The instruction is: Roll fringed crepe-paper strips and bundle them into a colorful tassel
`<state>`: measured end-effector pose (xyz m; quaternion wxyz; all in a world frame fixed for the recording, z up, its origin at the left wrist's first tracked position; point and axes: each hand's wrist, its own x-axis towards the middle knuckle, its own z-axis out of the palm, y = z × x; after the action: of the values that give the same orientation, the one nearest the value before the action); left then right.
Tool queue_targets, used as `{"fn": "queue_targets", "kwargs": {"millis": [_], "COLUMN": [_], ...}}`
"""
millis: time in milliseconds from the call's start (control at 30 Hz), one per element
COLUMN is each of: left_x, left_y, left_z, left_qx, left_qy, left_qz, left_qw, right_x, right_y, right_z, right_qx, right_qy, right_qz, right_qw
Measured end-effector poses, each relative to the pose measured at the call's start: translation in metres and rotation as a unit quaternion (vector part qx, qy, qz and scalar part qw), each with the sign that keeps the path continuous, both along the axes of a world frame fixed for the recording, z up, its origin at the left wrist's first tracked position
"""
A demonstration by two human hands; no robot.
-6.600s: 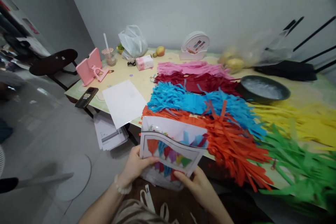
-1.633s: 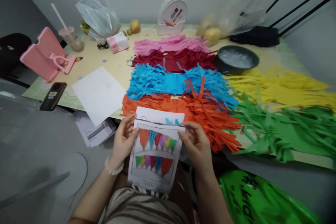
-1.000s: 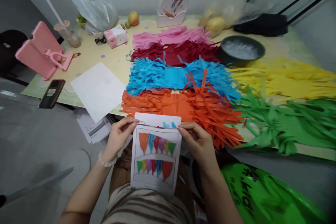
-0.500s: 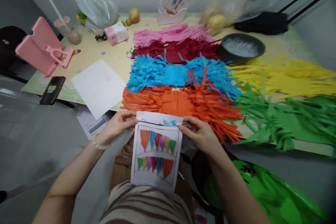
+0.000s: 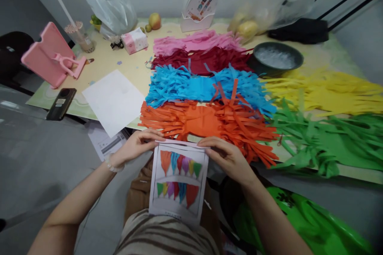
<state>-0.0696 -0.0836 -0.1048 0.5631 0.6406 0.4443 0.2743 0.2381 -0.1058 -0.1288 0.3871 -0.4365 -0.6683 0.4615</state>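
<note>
My left hand [image 5: 136,147] and my right hand [image 5: 225,156] pinch the top corners of a white printed sheet [image 5: 178,180] that shows two rows of coloured triangular flags. The sheet hangs over my lap in front of the table edge, its top strip folded back. Just beyond my fingers lies a fringed orange paper strip [image 5: 209,121], then a blue one [image 5: 203,87], a dark red one [image 5: 200,60] and a pink one [image 5: 194,42].
Green fringe [image 5: 326,143] and yellow fringe [image 5: 323,89] spread at the right, by a dark bowl [image 5: 275,56]. A blank white sheet [image 5: 113,101], a black phone [image 5: 61,103] and a pink stand [image 5: 49,55] lie at the left. A green plastic bag [image 5: 299,223] sits by my right leg.
The white top margin with blue marks that stood above my fingers has been folded back out of sight. Both hands have moved slightly lower along the sheet's top edge.
</note>
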Motion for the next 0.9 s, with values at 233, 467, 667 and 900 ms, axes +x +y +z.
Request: {"fn": "queue_targets", "kwargs": {"millis": [233,467,667,900], "left_x": [0.012,0.012,0.013,0.013], "left_y": [0.009,0.025,0.029,0.023], "left_z": [0.01,0.028,0.042,0.042], "left_qx": [-0.008,0.048,-0.078,-0.097], "left_qy": [0.05,0.119,0.086,0.042], "left_qz": [-0.014,-0.126,-0.144,-0.134], "left_qw": [0.999,0.984,0.983,0.985], "right_x": [-0.004,-0.001,0.0,0.001], "right_y": [0.007,0.017,0.022,0.022], "right_z": [0.01,0.027,0.036,0.036], "right_qx": [-0.083,-0.062,-0.08,-0.136], "right_qy": [-0.086,-0.112,-0.081,-0.031], "right_qz": [-0.002,0.077,0.099,0.098], "right_qw": [0.993,0.989,0.989,0.985]}}
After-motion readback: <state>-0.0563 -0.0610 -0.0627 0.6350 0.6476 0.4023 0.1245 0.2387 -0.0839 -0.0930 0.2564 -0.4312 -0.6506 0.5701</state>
